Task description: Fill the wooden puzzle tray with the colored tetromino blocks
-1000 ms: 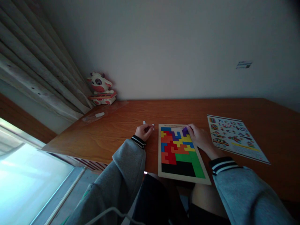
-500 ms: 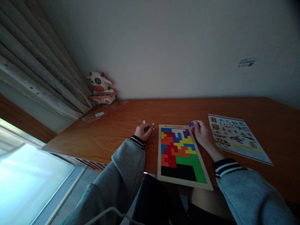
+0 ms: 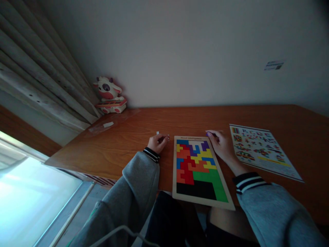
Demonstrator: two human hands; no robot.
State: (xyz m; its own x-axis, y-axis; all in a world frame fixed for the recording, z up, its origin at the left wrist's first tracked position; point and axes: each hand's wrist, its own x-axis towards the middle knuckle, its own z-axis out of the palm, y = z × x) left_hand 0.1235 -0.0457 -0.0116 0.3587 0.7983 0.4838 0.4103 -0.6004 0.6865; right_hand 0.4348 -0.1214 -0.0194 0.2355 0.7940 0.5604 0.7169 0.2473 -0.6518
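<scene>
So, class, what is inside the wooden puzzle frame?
Blocks in black, green, red, orange, yellow, blue and purple fill most of the frame; a pale gap shows near its far end. Whatever lies beneath the blocks is covered.

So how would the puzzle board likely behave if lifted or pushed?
The puzzle board will probably feel stiff, since it looks straight and flat. Its coloured pieces could slide out if tilted, as nothing visible covers them. Pressed at its near end, it might tip, since that end seems to overhang the desk.
</scene>
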